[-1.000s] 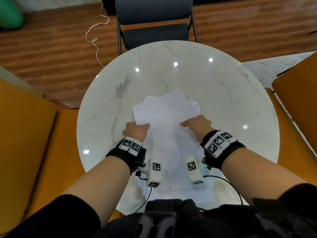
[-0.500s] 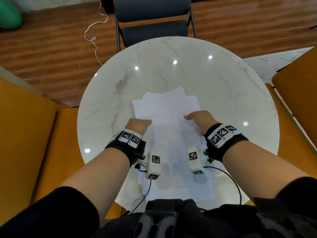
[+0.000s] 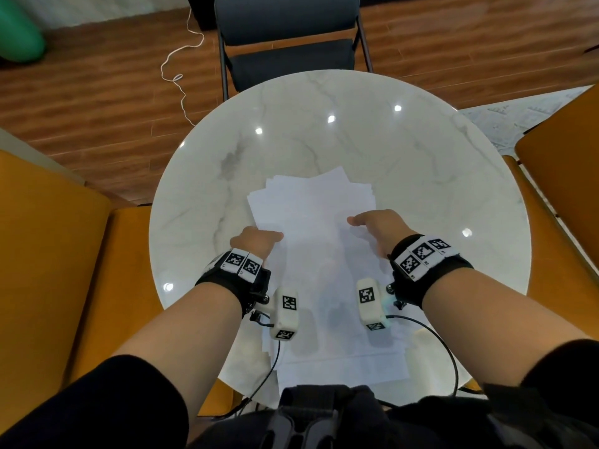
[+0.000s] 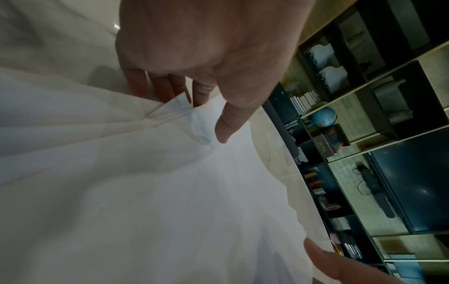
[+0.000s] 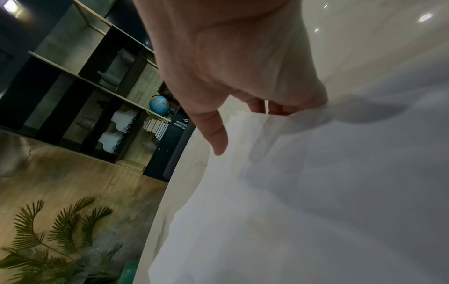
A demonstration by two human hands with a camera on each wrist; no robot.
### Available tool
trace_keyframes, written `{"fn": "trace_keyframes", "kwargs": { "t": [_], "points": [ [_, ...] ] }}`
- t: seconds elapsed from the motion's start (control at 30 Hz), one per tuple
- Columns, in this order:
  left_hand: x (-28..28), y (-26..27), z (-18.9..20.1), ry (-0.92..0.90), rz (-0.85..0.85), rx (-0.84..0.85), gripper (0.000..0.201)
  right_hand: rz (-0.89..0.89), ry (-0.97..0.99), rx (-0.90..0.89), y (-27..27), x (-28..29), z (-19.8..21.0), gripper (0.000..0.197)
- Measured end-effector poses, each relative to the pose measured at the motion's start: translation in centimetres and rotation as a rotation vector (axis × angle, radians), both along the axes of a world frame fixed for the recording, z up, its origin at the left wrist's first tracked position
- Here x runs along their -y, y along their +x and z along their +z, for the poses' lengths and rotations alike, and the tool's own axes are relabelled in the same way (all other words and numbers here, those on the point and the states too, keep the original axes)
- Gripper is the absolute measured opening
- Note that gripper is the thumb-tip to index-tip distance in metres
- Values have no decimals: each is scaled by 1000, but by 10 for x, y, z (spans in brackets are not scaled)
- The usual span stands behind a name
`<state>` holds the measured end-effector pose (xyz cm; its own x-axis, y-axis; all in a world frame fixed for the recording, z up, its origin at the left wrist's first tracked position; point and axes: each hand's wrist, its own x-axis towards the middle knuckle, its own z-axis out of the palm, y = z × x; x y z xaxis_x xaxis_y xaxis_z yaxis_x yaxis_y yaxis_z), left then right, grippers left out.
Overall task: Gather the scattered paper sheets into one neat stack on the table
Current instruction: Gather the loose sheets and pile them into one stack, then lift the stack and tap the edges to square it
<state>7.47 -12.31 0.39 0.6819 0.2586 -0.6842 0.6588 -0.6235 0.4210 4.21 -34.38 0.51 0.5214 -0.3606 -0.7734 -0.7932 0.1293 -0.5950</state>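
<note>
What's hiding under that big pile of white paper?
Under the pile of white paper sheets only the round white marble table shows around it. The left hand's fingers slip beneath its edge. Anything else underneath is covered.

This looks like a lived-in home sitting or dining room. A round marble-topped table (image 3: pixel 421 176) stands on wood plank flooring (image 3: pixel 81 92), with a dark folding chair (image 3: pixel 288 43) at its far side and orange upholstered seats (image 3: pixel 48 254) flanking it. Beyond the table, open shelving (image 4: pixel 364 76) holds books, vases and a globe (image 4: pixel 323 117), beside a dark television screen (image 4: pixel 417 182). A leafy palm plant (image 5: pixel 48 240) stands nearby.
</note>
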Motion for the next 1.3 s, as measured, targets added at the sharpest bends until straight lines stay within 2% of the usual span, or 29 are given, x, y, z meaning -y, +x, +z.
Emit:
{"fn": "trace_keyframes", "kwargs": {
  "t": [0.07,0.13,0.23,0.3,0.37,0.4,0.5,0.57,0.63,0.67,0.73,0.8,0.83,0.87,0.93,1.0,1.07,1.17,1.23,1.3],
  "points": [
    [1,0,2,-16,0,8,65,-7,2,8,-1,-1,-2,48],
    [3,-1,2,-36,71,44,68,-13,6,18,-2,-2,-1,48],
    [6,-1,1,-50,168,82,68,-12,5,20,-2,-4,0,48],
    [9,-2,0,-80,188,72,56,-9,13,25,-3,-4,-1,47],
    [10,-4,2,-121,169,42,34,-1,19,27,-4,-5,-2,48],
    [9,-5,2,-133,153,22,31,8,20,29,-4,-6,-2,48],
    [4,-6,-2,-201,77,-2,50,12,25,39,-5,-7,-6,45],
    [0,-8,1,-277,49,-1,44,-2,48,65,-6,-4,-12,43],
    [-7,-8,2,-367,31,58,30,-1,62,72,-8,-1,-15,45],
    [-10,-7,3,-431,11,103,30,2,62,76,-9,-1,-17,47],
    [-16,-7,8,-516,-69,197,36,26,41,110,-11,-2,-16,65],
    [-20,-7,22,-562,-119,286,35,39,7,201,-12,4,-28,101],
    [-22,-7,31,-614,-113,319,36,25,5,256,-12,8,-32,110],
    [-25,-6,38,-675,-94,342,37,-12,27,307,-13,12,-32,109],
    [-29,-4,53,-715,-49,386,41,0,99,370,-15,13,-9,83],
    [-31,-2,67,-692,-2,437,43,95,117,465,-14,13,18,52],
    [-27,1,86,-604,-12,531,39,119,44,566,-8,12,43,34],
    [-18,5,115,-487,9,721,35,108,-120,722,5,10,85,32],
    [-11,6,137,-504,55,851,33,102,-200,854,10,5,117,33],
    [-4,7,156,-562,118,935,23,95,-246,981,11,1,142,27]
  ]
}}
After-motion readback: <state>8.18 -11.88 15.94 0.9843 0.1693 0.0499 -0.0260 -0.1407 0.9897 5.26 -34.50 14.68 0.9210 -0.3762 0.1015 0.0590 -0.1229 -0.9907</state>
